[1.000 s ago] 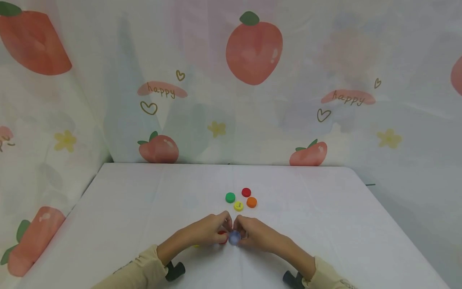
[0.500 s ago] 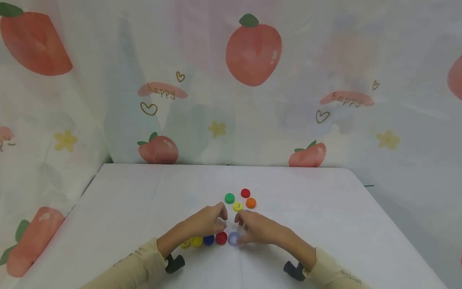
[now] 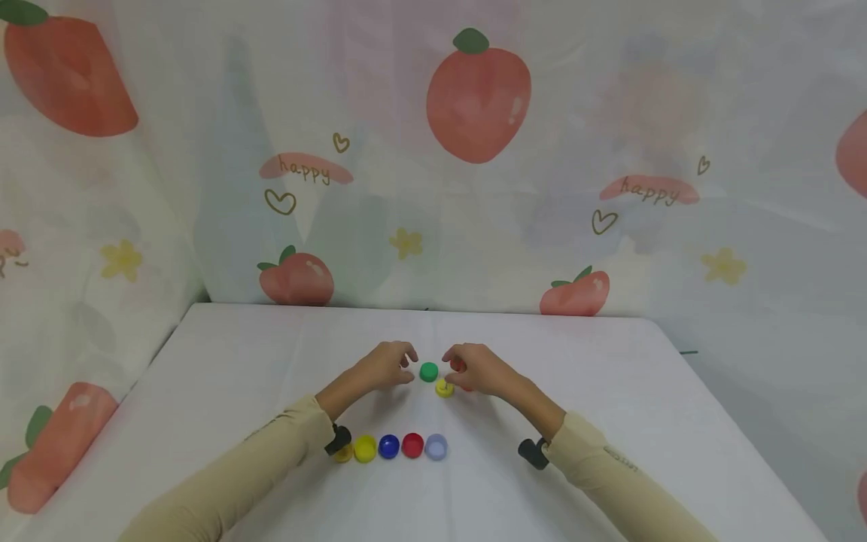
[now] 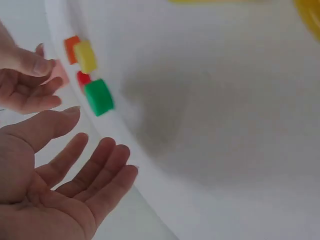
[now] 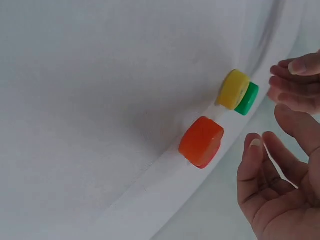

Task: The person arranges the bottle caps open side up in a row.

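My left hand (image 3: pixel 385 366) hovers just left of a green bottle cap (image 3: pixel 429 372), its fingers loosely bent with nothing between them. On the other side my right hand (image 3: pixel 482 369) hangs over the right of the cap group, also holding nothing. A yellow cap (image 3: pixel 444 388) lies between the hands, a little nearer to me. In the head view the right hand mostly covers the orange and red caps; the right wrist view shows the orange cap (image 5: pixel 201 142), with the red cap (image 4: pixel 83 79) seen in the left wrist view.
Nearer to me runs a row of caps: a gold-yellow cap (image 3: pixel 344 452) partly behind the left wrist camera, a yellow cap (image 3: pixel 366 449), a blue cap (image 3: pixel 389 446), a red cap (image 3: pixel 412 445) and a pale blue cap (image 3: pixel 436 447). The white table (image 3: pixel 542 489) ends at a patterned curtain.
Both hands have let go of the pale blue cap at the right end of the row, then moved apart and forward to the far cap group. The row is now uncovered.
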A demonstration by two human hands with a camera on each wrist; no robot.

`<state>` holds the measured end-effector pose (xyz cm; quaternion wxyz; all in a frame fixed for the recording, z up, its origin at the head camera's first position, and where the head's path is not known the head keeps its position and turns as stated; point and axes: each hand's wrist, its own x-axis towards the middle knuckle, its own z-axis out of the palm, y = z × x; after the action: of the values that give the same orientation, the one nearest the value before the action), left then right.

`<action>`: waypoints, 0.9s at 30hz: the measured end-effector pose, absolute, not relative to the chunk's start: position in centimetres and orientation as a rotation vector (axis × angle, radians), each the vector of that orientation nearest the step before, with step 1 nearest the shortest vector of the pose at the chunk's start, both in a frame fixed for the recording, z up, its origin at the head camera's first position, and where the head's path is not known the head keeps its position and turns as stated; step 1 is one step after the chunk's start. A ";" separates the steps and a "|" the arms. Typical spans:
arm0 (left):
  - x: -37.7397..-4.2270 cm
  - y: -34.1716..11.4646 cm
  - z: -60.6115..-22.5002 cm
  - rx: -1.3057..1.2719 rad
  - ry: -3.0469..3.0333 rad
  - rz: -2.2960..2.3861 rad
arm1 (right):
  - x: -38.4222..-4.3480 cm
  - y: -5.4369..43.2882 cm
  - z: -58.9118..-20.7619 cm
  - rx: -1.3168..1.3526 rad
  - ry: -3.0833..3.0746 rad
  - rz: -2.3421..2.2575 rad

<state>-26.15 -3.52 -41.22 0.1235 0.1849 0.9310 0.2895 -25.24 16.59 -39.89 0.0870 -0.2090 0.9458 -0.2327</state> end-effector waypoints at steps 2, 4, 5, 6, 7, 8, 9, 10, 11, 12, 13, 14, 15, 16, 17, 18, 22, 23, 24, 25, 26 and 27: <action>-26.9 -3.6 -41.6 0.519 2.725 0.827 | -25.9 16.2 -40.0 -0.634 2.817 -0.665; -27.5 -3.7 -41.9 0.495 2.729 0.817 | -26.4 15.8 -40.2 -0.641 2.815 -0.643; -27.8 -3.7 -42.0 0.483 2.725 0.819 | -26.6 15.6 -40.3 -0.638 2.813 -0.638; -28.0 -3.6 -42.1 0.477 2.722 0.817 | -26.8 15.5 -40.3 -0.627 2.810 -0.634; -28.2 -3.6 -42.2 0.475 2.721 0.813 | -27.0 15.4 -40.4 -0.620 2.809 -0.629; -28.3 -3.5 -42.2 0.477 2.720 0.808 | -27.1 15.3 -40.5 -0.609 2.808 -0.621; -28.5 -3.4 -42.3 0.483 2.721 0.805 | -27.3 15.2 -40.6 -0.608 2.809 -0.611; -28.6 -3.3 -42.4 0.487 2.720 0.806 | -27.4 15.1 -40.7 -0.611 2.809 -0.604; -28.7 -3.2 -42.4 0.490 2.719 0.808 | -27.5 15.1 -40.8 -0.608 2.804 -0.603; -28.7 -3.0 -42.5 0.492 2.720 0.809 | -27.7 15.0 -40.9 -0.616 2.801 -0.600; -28.8 -2.8 -42.6 0.496 2.720 0.812 | -27.8 15.0 -41.0 -0.625 2.796 -0.602; -28.8 -2.6 -42.6 0.506 2.719 0.814 | -27.9 14.9 -41.1 -0.632 2.791 -0.607; -28.8 -2.5 -42.7 0.511 2.716 0.820 | -28.0 14.8 -41.1 -0.639 2.784 -0.612; -28.8 -2.3 -42.8 0.511 2.714 0.822 | -28.1 14.8 -41.2 -0.643 2.774 -0.622; -28.9 -2.1 -42.8 0.511 2.712 0.820 | -28.1 14.7 -41.2 -0.650 2.768 -0.629; -28.9 -2.0 -42.8 0.512 2.711 0.818 | -28.2 14.6 -41.2 -0.658 2.764 -0.630; -28.9 -1.5 -42.7 0.499 2.711 0.793 | -28.2 14.4 -41.3 -0.676 2.756 -0.625; -28.9 -1.4 -42.7 0.490 2.710 0.784 | -28.1 14.4 -41.3 -0.676 2.755 -0.623; -28.9 -1.4 -42.6 0.481 2.708 0.773 | -28.1 14.4 -41.3 -0.674 2.753 -0.622; -28.9 -1.4 -42.6 0.474 2.708 0.757 | -28.1 14.3 -41.4 -0.672 2.751 -0.625; -29.0 -1.3 -42.6 0.466 2.705 0.746 | -28.1 14.3 -41.4 -0.664 2.749 -0.626; -29.0 -1.3 -42.6 0.459 2.704 0.736 | -28.1 14.3 -41.4 -0.663 2.748 -0.627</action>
<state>-29.03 -1.31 -42.59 0.1505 0.1598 0.9414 0.2561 -28.09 14.32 -41.41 0.1225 -0.2272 0.9419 -0.2149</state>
